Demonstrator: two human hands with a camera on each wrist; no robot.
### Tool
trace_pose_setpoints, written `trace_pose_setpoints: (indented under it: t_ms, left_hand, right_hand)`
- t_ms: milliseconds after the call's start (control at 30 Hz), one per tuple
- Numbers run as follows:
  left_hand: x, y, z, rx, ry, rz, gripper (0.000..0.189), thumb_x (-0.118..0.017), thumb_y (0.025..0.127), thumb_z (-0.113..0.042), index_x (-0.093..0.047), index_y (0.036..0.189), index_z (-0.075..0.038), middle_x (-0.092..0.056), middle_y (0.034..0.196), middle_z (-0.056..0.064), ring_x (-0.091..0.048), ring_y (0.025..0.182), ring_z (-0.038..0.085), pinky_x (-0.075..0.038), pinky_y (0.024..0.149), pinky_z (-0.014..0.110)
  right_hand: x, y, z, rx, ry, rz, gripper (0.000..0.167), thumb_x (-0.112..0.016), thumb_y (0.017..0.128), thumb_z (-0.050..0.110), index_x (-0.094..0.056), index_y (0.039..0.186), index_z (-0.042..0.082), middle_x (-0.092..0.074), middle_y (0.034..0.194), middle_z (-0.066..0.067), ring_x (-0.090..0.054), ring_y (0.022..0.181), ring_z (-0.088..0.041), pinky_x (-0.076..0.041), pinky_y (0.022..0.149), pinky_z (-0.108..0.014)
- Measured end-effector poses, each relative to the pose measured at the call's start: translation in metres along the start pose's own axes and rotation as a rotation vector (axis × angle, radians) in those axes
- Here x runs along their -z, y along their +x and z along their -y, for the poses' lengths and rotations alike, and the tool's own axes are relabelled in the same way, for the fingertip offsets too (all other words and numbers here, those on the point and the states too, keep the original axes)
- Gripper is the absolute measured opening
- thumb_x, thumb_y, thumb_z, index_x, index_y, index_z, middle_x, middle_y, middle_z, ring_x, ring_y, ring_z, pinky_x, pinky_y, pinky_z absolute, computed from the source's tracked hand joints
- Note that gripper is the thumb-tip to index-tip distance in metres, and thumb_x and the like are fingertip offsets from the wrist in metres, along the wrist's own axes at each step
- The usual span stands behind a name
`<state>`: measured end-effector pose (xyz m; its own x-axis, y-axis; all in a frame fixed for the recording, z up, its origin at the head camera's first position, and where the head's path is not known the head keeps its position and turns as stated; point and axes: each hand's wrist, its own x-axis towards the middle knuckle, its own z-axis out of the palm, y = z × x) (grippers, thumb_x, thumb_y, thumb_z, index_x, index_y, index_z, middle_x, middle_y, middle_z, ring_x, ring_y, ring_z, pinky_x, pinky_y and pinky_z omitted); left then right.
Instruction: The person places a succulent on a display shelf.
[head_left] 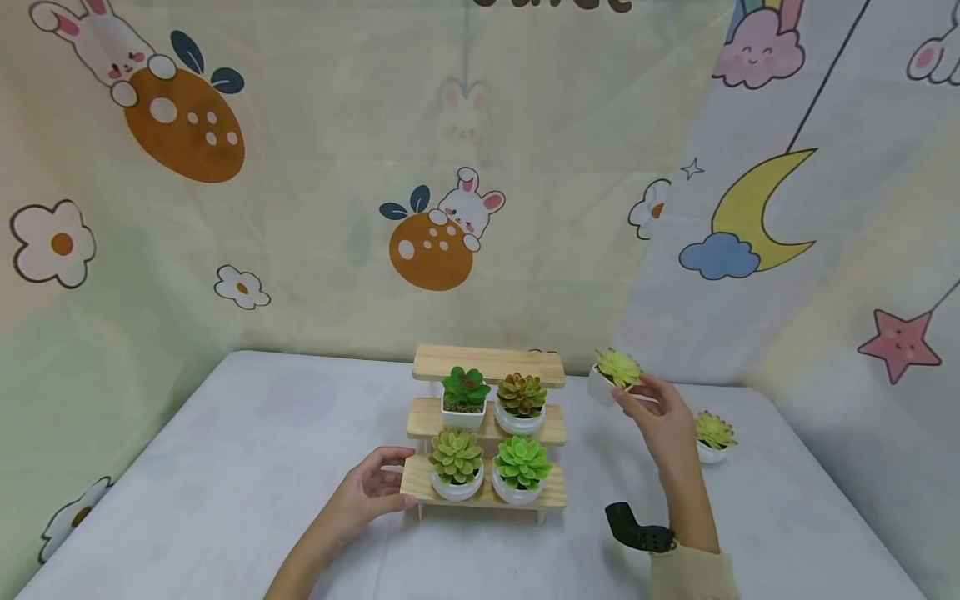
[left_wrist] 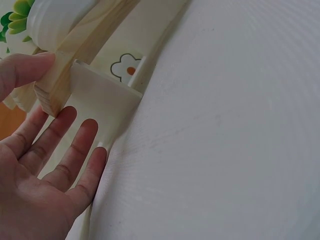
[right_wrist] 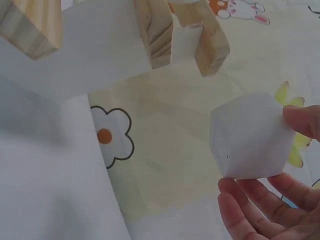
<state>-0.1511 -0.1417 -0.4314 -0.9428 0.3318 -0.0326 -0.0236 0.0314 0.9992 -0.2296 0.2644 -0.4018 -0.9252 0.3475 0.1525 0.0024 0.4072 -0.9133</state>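
Note:
A three-tier wooden display stand [head_left: 487, 365] stands on the table. Its lowest plank [left_wrist: 62, 80] has its left end between the thumb and fingers of my left hand [head_left: 371, 487]. Beyond the stand's right side, my right hand [head_left: 666, 421] holds a yellow-green succulent in a white angular pot [right_wrist: 252, 137], tilted and raised off the table. On the middle tier sit a dark green succulent [head_left: 465, 387] in a square pot and a reddish-brown one [head_left: 522, 396] in a round pot. Two green succulents, one duller [head_left: 456, 457] and one brighter [head_left: 522, 462], occupy the bottom tier.
Another yellow-green succulent [head_left: 714, 433] in a white round pot stands on the white-covered table [head_left: 247, 467], right of my right forearm. A printed cloth backdrop [head_left: 322, 208] rises behind the table. A black strap piece [head_left: 637, 531] juts out from my right wrist.

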Motion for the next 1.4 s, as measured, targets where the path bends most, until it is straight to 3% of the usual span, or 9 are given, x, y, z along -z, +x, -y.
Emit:
trace_pose_setpoints:
  t_ms: [100,167,233,367,500,800,1400]
  left_hand:
    - [0.000,0.000,-0.001,0.002,0.001,0.005,0.065,-0.071,0.078,-0.007,-0.038,0.134,0.001,-0.060,0.111,0.015,-0.060,0.098,0.019,-0.052,0.079,0.027]
    - [0.000,0.001,-0.001,0.004,0.002,0.006,0.065,-0.071,0.078,-0.007,-0.038,0.134,0.001,-0.060,0.111,0.015,-0.060,0.098,0.020,-0.052,0.079,0.027]
    - [0.000,0.001,-0.001,0.005,-0.002,0.004,0.065,-0.071,0.078,-0.007,-0.038,0.134,0.000,-0.060,0.112,0.015,-0.060,0.098,0.020,-0.052,0.078,0.027]
    - [0.000,0.002,-0.001,0.006,-0.004,0.001,0.064,-0.070,0.078,-0.007,-0.039,0.134,0.000,-0.059,0.113,0.015,-0.059,0.098,0.020,-0.052,0.078,0.027]
    - [0.000,0.002,0.001,0.005,0.004,0.000,0.064,-0.071,0.078,-0.006,-0.040,0.133,0.000,-0.058,0.115,0.017,-0.060,0.098,0.020,-0.052,0.078,0.027]
    - [0.001,0.003,0.002,0.010,-0.009,-0.010,0.064,-0.071,0.078,-0.008,-0.040,0.134,-0.001,-0.058,0.115,0.016,-0.059,0.099,0.021,-0.052,0.078,0.027]
    - [0.001,0.002,0.002,0.011,-0.001,-0.014,0.063,-0.071,0.078,-0.007,-0.040,0.133,-0.001,-0.057,0.116,0.017,-0.059,0.099,0.020,-0.052,0.078,0.026]
  right_hand:
    - [-0.009,0.031,-0.044,0.067,-0.071,-0.040,0.071,-0.065,0.072,0.063,-0.042,0.134,0.036,-0.058,0.116,0.011,-0.060,0.098,-0.004,-0.049,0.078,-0.030]
    - [-0.010,0.041,-0.055,0.115,-0.096,-0.035,0.070,-0.065,0.072,0.063,-0.042,0.133,0.038,-0.057,0.117,0.011,-0.059,0.100,-0.005,-0.049,0.076,-0.031]
    - [-0.009,0.032,-0.033,0.128,-0.088,-0.030,0.068,-0.067,0.075,0.058,-0.043,0.134,0.034,-0.058,0.117,0.007,-0.059,0.101,-0.008,-0.049,0.074,-0.031]
    - [0.002,-0.017,0.055,0.130,-0.074,0.066,0.069,-0.066,0.080,0.049,-0.043,0.137,0.017,-0.057,0.120,-0.008,-0.057,0.109,-0.021,-0.048,0.083,-0.038]
    - [0.003,-0.041,0.104,0.153,-0.103,0.157,0.070,-0.062,0.084,0.049,-0.040,0.138,0.011,-0.055,0.121,-0.012,-0.055,0.112,-0.027,-0.046,0.088,-0.040]
    - [-0.017,-0.038,0.127,0.212,-0.077,0.291,0.067,-0.064,0.085,0.042,-0.040,0.137,0.006,-0.056,0.121,-0.015,-0.057,0.110,-0.027,-0.046,0.092,-0.043]
    - [-0.054,-0.025,0.163,0.205,-0.095,0.493,0.067,-0.067,0.083,0.041,-0.042,0.137,0.013,-0.055,0.125,-0.009,-0.056,0.114,-0.024,-0.048,0.090,-0.042]
